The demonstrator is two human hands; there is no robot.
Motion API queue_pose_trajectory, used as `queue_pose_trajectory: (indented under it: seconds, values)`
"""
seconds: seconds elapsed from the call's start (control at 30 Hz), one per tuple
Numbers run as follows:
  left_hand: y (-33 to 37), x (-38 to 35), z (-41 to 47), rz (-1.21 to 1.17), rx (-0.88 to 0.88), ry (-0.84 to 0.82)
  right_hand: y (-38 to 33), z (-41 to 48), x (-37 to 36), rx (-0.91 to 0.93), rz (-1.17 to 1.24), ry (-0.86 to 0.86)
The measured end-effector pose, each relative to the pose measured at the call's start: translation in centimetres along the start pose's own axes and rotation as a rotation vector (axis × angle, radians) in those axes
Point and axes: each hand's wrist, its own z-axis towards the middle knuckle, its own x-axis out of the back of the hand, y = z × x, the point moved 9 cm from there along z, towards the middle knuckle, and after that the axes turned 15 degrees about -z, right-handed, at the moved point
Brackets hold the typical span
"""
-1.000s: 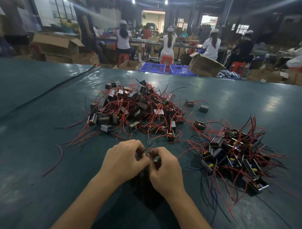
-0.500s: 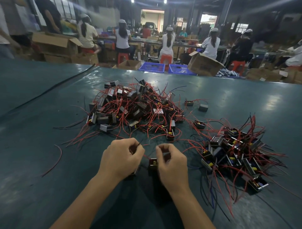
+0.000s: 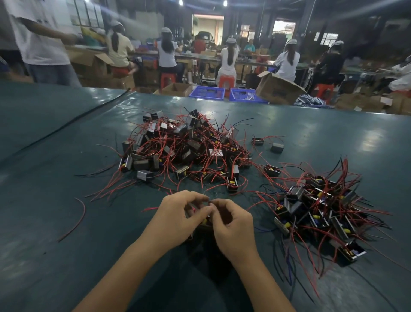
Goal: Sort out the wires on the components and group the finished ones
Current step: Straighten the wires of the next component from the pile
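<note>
At 6 o'clock the left hand (image 3: 178,219) curls round a component (image 3: 204,223), steadying it while the right hand (image 3: 234,230) pinches its wire (image 3: 208,200), likely to straighten it; unsorted pile (image 3: 184,151) at 12, finished group (image 3: 322,211) at 3 o'clock

Beyond the dark green table (image 3: 55,178), workers (image 3: 229,56) are seated on red stools (image 3: 165,78) at a long bench (image 3: 206,58). Cardboard boxes (image 3: 278,89) and blue crates (image 3: 208,91) are set, probably, on the floor. Ceiling lamps (image 3: 180,2) are lit overhead.

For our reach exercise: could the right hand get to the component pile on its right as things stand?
Probably yes: the right pile lies close beside the right hand, little between, though it pinches a wire.
</note>
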Motion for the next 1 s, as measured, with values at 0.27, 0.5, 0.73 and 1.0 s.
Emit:
queue_pose_trajectory:
  seconds: [0.27,0.5,0.73,1.0]
  values:
    - [-0.5,-0.3,0.2,0.027,0.059,-0.027,1.3,0.1,0.4,-0.125,0.070,0.030]
    - [-1.3,-0.7,0.3,-0.065,0.135,-0.037,2.0,0.3,0.5,-0.213,0.144,0.038]
    - [0.4,-0.9,0.0,-0.008,-0.058,-0.028,1.9,0.4,0.4,-0.232,0.252,0.025]
    - [0.6,-0.1,-0.2,0.034,-0.133,0.071,2.0,0.6,0.3,-0.249,0.271,0.005]
